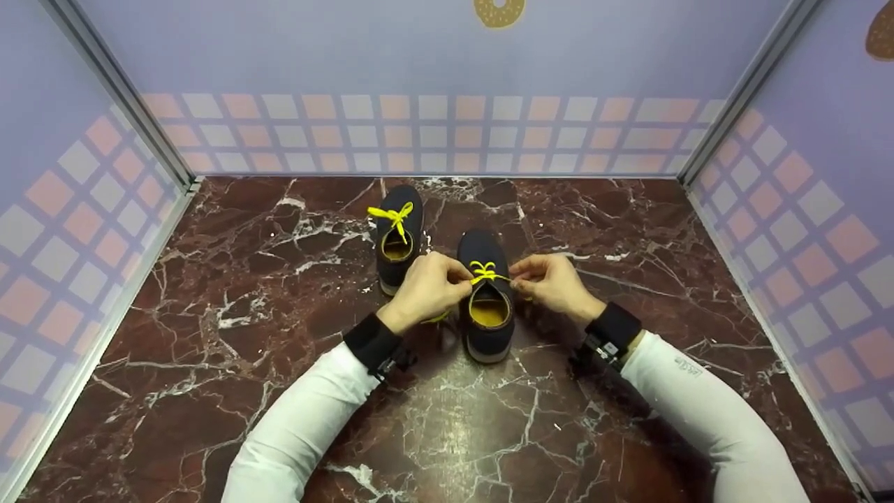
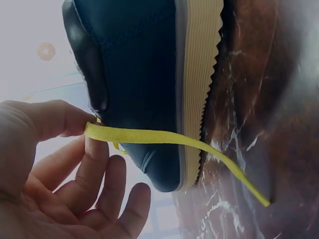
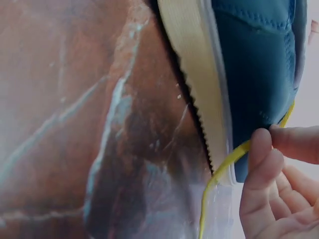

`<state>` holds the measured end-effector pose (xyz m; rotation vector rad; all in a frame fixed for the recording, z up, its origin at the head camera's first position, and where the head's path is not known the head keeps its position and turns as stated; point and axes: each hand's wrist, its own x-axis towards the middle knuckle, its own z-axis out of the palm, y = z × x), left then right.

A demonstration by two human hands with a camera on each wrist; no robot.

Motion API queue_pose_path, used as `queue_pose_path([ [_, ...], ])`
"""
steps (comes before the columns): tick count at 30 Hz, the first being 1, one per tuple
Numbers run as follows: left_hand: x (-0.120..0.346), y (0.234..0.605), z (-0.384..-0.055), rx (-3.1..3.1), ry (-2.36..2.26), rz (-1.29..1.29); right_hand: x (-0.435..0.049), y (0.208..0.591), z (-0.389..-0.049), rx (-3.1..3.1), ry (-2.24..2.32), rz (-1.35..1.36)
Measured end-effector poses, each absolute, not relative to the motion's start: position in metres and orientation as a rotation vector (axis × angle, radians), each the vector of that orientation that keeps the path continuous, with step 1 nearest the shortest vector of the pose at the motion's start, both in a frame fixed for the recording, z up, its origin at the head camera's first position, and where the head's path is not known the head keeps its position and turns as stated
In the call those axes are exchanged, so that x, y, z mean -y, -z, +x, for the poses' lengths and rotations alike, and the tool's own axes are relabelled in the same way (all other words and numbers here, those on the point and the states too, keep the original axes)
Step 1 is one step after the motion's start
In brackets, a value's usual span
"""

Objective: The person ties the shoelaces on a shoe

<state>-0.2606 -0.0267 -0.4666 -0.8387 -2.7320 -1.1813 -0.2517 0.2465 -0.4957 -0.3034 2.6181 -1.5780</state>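
A dark shoe (image 1: 487,342) with a yellow lining stands on the floor between both hands, its toe pointing away from me. Yellow shoelaces (image 1: 483,270) cross over its tongue. On the left side, my left hand (image 1: 431,285) pinches one lace end between thumb and forefinger. From that pinch a length of yellow lace (image 2: 149,136) hangs past the sole in the left wrist view. Opposite it, my right hand (image 1: 552,281) pinches the other lace end, whose yellow tail (image 3: 230,158) droops beside the sole in the right wrist view. Between the hands the lace is drawn out sideways.
A second dark shoe (image 1: 401,199) stands farther back to the left, its yellow lace (image 1: 395,216) tied in a bow. The marbled red-brown surface (image 1: 279,363) is bounded by a back wall (image 1: 433,133) and side walls with pink and white squares.
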Motion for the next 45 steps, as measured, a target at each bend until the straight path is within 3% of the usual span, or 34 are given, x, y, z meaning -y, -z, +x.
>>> queue_pose_path([
  [10,0.034,0.492,-0.286,2.816,1.226,-0.875,-0.249,0.494,-0.252,-2.822,1.357,-0.451],
  [18,0.042,0.461,-0.271,2.917,1.619,-0.855,-0.249,0.493,-0.251,-2.704,1.464,-0.42],
  [24,0.043,0.464,-0.273,2.742,2.363,-0.71,-0.251,0.492,-0.251,-2.67,1.498,-0.399],
  [30,0.042,0.466,-0.276,2.563,2.745,-0.58,-0.253,0.492,-0.252,-2.628,1.533,-0.376],
  [45,0.019,0.482,-0.269,2.169,2.908,-0.12,-0.251,0.489,-0.252,-2.531,1.572,-0.436],
])
